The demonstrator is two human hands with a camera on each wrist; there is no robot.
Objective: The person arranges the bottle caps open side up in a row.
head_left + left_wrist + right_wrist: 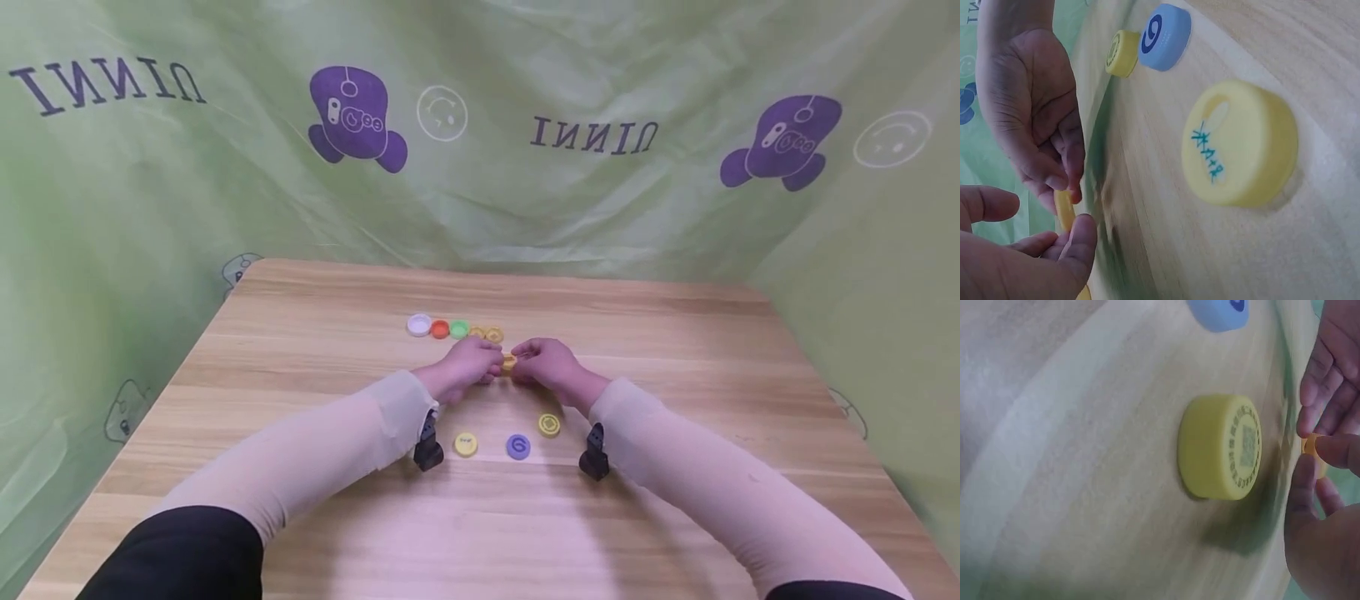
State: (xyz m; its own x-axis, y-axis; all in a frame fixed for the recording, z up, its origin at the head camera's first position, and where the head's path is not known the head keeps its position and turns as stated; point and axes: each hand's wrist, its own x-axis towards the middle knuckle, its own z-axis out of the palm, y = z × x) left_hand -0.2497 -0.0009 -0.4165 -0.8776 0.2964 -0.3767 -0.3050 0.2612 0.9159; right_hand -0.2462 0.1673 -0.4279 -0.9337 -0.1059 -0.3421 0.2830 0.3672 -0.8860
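Both hands meet over the middle of the table around a small orange-yellow bottle cap (509,362). My left hand (468,365) pinches one side of this cap (1064,210) between thumb and fingers, while the right hand (551,367) pinches its opposite side. The cap is tilted up on its edge in the left wrist view, and fingers cover much of it. Just beyond the left hand lie two more orange-yellow caps (494,334), one partly hidden by that hand. They end a row with a white cap (419,325), a red cap (440,329) and a green cap (459,330).
Nearer the body lie a yellow cap with green writing (466,444), a blue cap with a spiral mark (518,447) and a yellow cap with a printed square (549,425). A green printed curtain (480,217) hangs behind the wooden table (360,517).
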